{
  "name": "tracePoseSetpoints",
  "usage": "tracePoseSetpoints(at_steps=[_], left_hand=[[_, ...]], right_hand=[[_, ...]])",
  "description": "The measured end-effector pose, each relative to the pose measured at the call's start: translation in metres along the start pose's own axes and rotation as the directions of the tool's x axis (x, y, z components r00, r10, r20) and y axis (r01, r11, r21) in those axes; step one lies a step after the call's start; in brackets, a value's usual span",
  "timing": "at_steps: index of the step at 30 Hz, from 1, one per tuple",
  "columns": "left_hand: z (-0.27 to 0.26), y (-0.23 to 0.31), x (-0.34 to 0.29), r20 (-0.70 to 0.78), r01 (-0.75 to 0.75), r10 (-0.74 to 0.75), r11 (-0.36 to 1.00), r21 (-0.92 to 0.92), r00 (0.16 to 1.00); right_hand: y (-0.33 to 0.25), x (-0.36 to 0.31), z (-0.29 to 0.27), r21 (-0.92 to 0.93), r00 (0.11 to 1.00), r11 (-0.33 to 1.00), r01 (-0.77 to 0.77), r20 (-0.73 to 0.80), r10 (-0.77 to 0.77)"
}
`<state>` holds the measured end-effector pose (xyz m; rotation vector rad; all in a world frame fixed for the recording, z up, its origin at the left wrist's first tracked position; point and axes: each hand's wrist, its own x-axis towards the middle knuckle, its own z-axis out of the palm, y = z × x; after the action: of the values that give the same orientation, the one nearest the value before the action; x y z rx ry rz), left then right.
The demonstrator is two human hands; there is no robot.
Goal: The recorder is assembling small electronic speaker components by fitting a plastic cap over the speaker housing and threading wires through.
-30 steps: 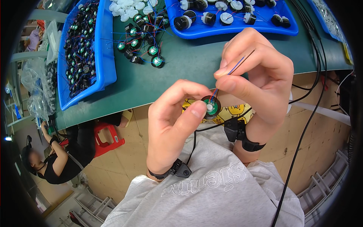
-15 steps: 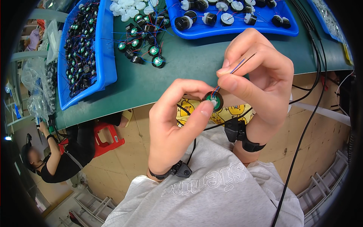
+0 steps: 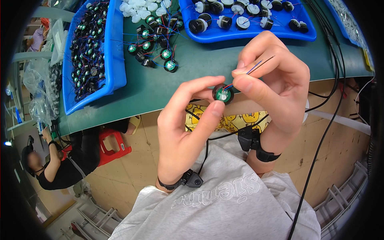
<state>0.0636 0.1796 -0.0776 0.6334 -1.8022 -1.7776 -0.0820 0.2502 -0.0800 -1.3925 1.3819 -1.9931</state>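
Between the thumb and fingers of my left hand (image 3: 182,120) is a small round black part with a green circuit board (image 3: 223,94) on its face and a pale blob in the middle. Thin red and blue wires (image 3: 228,86) run from the board up to my right hand (image 3: 276,80), which pinches them between thumb and forefinger. Their loose ends (image 3: 261,66) stick out above the pinch. Both hands are held in front of the table's near edge. A black strap with a small block sits on each wrist.
More wired black parts (image 3: 162,44) lie loose on the green table (image 3: 160,88). A blue bin (image 3: 116,78) at left holds many like them; another blue tray (image 3: 248,37) holds black parts with white discs. White discs (image 3: 138,9) are piled behind. Black cables (image 3: 338,60) hang at right. A person (image 3: 56,168) sits at left.
The round part has moved slightly up and left and tilted, so more of its green face shows. My left fingers have shifted upward; my right hand still pinches the wires.
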Motion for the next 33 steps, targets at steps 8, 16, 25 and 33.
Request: tracePoseSetpoints(at_steps=[8,16,25,33], left_hand=[[-0.002,-0.001,0.002,-0.031,-0.079,0.08,0.996,0.05,0.996],[-0.007,0.002,0.002,-0.165,-0.046,0.04,0.998,-0.035,0.986],[-0.012,0.001,0.007,-0.201,-0.096,0.089,0.995,-0.024,0.975],[-0.018,0.02,0.013,-0.246,-0.185,0.206,0.977,0.109,0.947]], right_hand=[[-0.002,-0.002,-0.002,0.013,0.999,0.999,-0.034,-0.032,0.035],[0.0,-0.003,0.001,-0.014,0.992,0.996,-0.086,-0.092,0.084],[0.003,0.0,-0.002,-0.049,0.989,0.995,-0.086,-0.129,0.079],[0.006,0.001,-0.001,0.008,0.991,0.999,-0.044,-0.13,0.045]])
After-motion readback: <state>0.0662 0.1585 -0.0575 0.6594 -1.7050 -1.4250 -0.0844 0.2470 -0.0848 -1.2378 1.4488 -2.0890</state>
